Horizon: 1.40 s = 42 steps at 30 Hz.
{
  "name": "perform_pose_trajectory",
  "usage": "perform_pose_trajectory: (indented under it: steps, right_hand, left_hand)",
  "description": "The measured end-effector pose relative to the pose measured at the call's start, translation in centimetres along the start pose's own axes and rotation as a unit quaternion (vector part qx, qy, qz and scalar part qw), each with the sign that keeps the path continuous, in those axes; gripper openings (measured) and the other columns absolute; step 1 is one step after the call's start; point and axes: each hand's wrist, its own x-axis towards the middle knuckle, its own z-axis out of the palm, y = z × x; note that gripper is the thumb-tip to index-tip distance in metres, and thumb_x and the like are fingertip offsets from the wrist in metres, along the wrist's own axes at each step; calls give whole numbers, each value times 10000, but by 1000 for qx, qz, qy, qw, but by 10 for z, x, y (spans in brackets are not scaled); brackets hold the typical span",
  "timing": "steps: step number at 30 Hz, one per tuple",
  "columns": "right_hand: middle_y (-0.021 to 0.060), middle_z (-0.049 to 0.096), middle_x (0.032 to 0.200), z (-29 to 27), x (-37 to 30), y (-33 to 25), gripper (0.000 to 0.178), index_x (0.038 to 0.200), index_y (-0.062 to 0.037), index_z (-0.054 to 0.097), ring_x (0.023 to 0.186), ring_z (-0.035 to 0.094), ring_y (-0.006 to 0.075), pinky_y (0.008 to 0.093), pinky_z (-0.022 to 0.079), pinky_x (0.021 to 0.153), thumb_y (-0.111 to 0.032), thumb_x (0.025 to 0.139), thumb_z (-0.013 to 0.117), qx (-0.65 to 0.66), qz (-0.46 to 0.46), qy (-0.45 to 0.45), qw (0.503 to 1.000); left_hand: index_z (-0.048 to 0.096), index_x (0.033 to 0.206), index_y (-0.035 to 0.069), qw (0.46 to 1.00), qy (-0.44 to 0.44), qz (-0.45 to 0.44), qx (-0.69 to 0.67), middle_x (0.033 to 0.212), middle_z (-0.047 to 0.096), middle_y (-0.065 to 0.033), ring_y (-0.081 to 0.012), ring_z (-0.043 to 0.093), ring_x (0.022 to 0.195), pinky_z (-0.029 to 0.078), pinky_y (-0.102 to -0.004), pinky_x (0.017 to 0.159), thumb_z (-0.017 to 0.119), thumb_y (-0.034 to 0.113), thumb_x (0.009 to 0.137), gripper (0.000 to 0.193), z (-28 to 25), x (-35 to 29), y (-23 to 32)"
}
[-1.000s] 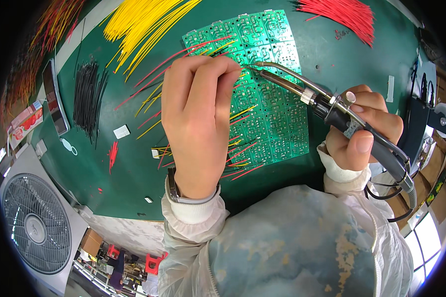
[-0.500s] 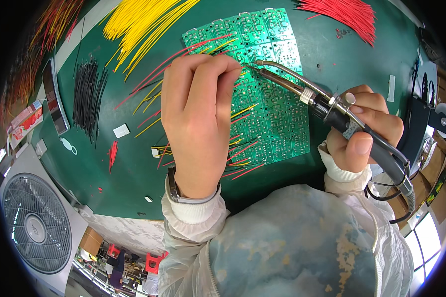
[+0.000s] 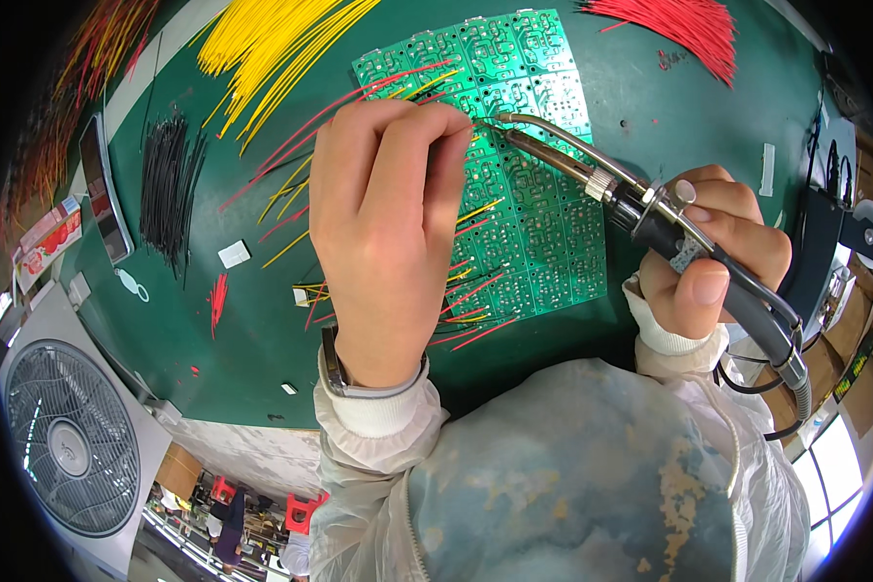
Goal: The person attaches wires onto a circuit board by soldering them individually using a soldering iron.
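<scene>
A green panel of circuit boards (image 3: 543, 184) lies on the table in front of me. Red, yellow and black wires stand off it toward the left. My left hand (image 3: 383, 213) is over the panel's left side, thumb and fingers pinched on a thin wire whose end barely shows at the fingertips; its colour is hidden. In my right hand (image 3: 713, 247) is a soldering iron (image 3: 660, 233) with a curved metal feed tube (image 3: 563, 134) along it. The iron's tip and the tube's end meet at the board, just right of my left fingertips.
Bundles of yellow wires (image 3: 272, 58), black wires (image 3: 170, 194) and red wires (image 3: 674, 34) lie around the panel. A phone-like dark slab (image 3: 107, 189) rests at the left edge, with a box fan (image 3: 73, 436) beyond. A cable (image 3: 800, 398) trails from the iron.
My left hand has shifted slightly left, still pinched. The panel and its wires have slid a little to the left too. The iron's tip stays near the same spot.
</scene>
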Motion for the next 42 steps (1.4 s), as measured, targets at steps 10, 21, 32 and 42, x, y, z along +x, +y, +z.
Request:
perform_pose_trajectory:
  steps: [10, 21, 32, 42]
  right_hand:
    - [185, 606, 820, -1, 1, -3, 337, 1009, 31, 482, 616, 571, 220, 331, 479, 538, -209, 889, 685, -9, 11, -14, 1000]
    - [183, 606, 820, 0, 1, -3, 356, 1017, 33, 485, 606, 557, 208, 323, 471, 534, -228, 891, 692, 2, 14, -12, 1000]
    - [188, 603, 815, 3, 0, -3, 369, 1012, 36, 471, 601, 554, 209, 324, 469, 530, -239, 897, 687, -2, 7, 10, 1000]
    - [205, 593, 815, -1, 0, -3, 388, 1009, 31, 457, 611, 560, 221, 341, 468, 555, -269, 902, 678, 12, 22, 31, 999]
  left_hand:
    - [673, 871, 32, 999, 4, 24, 25, 862, 624, -42, -136, 549, 673, 449, -261, 566, 739, -50, 758, 154, -2, 2, -3]
    - [681, 863, 32, 999, 4, 33, 39, 866, 623, -44, -145, 576, 703, 467, -258, 574, 741, -55, 755, 151, -3, 3, -3]
    - [681, 861, 25, 998, 4, 42, 42, 868, 623, -55, -174, 603, 751, 497, -272, 625, 741, -59, 746, 155, -3, 4, -1]
    - [682, 851, 23, 998, -2, 48, 47, 869, 620, -58, -181, 608, 757, 514, -273, 637, 745, -61, 736, 156, -5, 6, 0]
